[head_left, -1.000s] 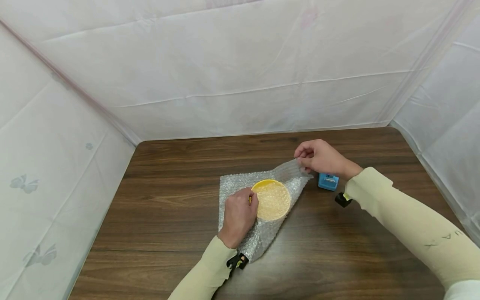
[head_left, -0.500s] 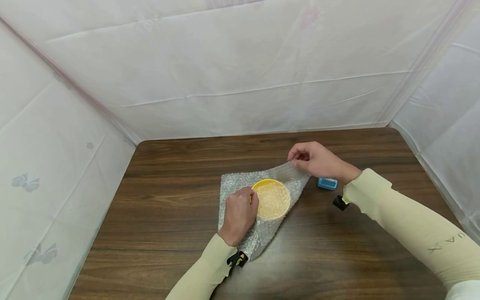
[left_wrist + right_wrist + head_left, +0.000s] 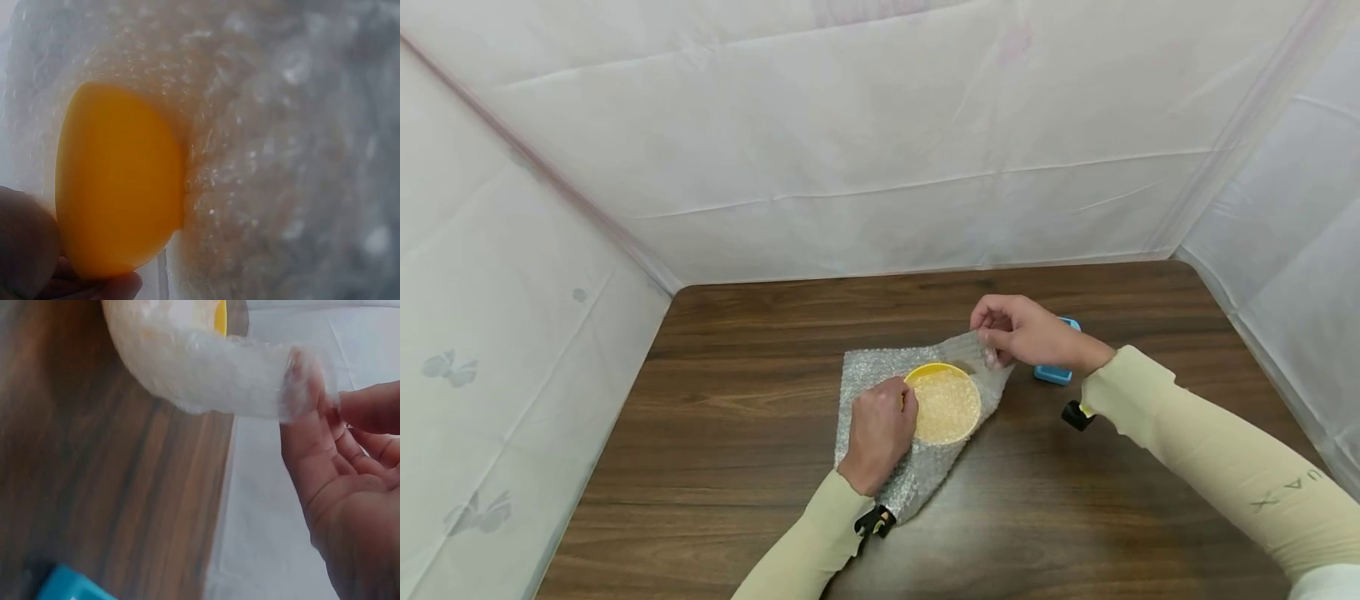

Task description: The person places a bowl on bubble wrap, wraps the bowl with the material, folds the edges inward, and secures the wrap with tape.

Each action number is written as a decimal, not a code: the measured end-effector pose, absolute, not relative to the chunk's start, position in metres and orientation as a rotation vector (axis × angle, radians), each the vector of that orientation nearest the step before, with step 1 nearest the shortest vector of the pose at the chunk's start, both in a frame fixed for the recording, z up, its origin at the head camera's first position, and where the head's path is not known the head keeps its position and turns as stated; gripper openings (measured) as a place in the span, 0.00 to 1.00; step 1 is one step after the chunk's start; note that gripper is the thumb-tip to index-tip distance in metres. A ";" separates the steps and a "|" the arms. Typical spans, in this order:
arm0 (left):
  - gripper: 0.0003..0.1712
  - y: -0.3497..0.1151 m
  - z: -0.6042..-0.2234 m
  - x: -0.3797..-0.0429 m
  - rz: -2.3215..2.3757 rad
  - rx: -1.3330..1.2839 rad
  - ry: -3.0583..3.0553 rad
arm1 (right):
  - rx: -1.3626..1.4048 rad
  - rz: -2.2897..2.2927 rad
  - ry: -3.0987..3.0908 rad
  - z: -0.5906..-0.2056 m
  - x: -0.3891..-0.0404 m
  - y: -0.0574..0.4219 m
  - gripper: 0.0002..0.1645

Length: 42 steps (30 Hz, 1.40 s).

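A yellow bowl (image 3: 927,369) sits on a sheet of bubble wrap (image 3: 876,364) on the table, with part of the wrap folded over its mouth. My left hand (image 3: 878,429) grips the bowl's left rim. The left wrist view shows the bowl's smooth yellow side (image 3: 119,181) between the fingers and the wrap. Just beyond the bowl to the right, my right hand (image 3: 1033,333) pinches a corner of the bubble wrap between thumb and fingertips. That corner is lifted, and in the right wrist view the wrap (image 3: 206,378) curves from the bowl up to the fingers.
Partly hidden under the right wrist, a small blue object (image 3: 1053,374) lies on the brown wood-grain table (image 3: 737,400). White cloth walls (image 3: 850,225) stand along the back and both sides. A black wrist camera (image 3: 1077,415) hangs below the right sleeve.
My right hand has moved a little to the left and nearer, drawing the wrap's corner in closer to the bowl. The left hand has kept its place on the rim.
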<state>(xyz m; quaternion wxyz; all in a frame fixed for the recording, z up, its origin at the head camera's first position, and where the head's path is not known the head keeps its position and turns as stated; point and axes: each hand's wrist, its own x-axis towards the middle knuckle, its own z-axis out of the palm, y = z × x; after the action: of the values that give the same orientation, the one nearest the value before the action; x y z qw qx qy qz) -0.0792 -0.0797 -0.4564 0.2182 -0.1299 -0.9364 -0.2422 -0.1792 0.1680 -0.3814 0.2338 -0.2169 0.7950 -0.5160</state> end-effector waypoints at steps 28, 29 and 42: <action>0.11 -0.079 -0.457 -0.085 -0.707 -0.351 -2.577 | -0.657 -1.675 1.798 -0.423 -0.161 0.107 0.06; 0.10 -0.079 -0.457 -0.085 -0.719 -0.350 -2.576 | -0.658 -1.670 1.806 -0.423 -0.161 0.105 0.05; 0.07 -0.083 -0.454 -0.087 -1.004 -0.271 -2.614 | -0.561 -1.657 1.879 -0.427 -0.163 0.095 0.05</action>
<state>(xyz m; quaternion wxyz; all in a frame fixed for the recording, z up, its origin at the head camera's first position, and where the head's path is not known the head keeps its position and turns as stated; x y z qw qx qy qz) -0.0867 -0.0832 -0.4538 0.1633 -0.0950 -0.9167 -0.3522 -0.1632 0.0949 -0.4273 0.2833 -0.2097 0.7018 -0.6191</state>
